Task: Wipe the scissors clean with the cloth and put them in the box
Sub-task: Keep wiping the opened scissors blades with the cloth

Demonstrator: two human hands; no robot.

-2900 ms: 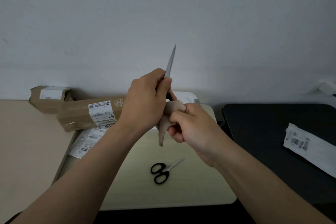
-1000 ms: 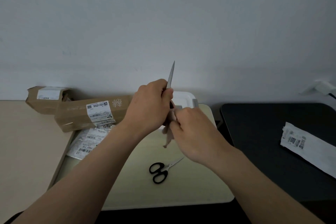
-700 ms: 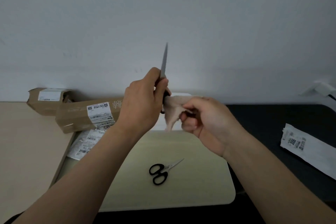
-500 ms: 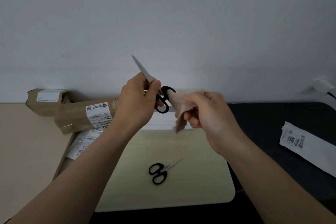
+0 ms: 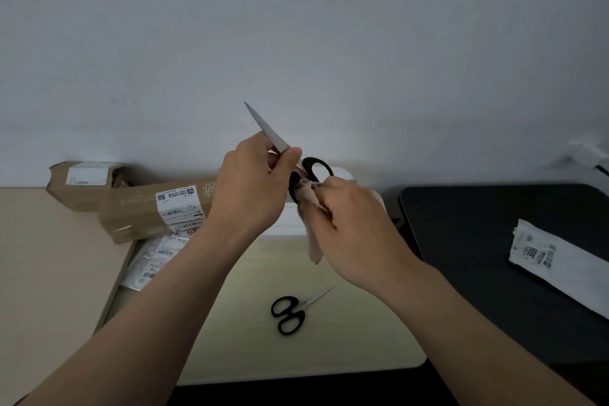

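In the middle of the frame the left hand (image 5: pixel 250 188) grips the big scissors (image 5: pixel 264 125) by the closed blades, with the tip pointing to the upper left. The right hand (image 5: pixel 349 227) pinches the cloth (image 5: pixel 308 199) and presses it on the black handles. This looks like the wiping step. Next, the scissors need to go down gently into the white box (image 5: pixel 286 221) just behind the hands. A smaller pair (image 5: pixel 290 310) lies lower down.

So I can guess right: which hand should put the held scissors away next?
Probably the left hand: it grips the scissors by the blades, while the right hand pinches the cloth against their black handles.
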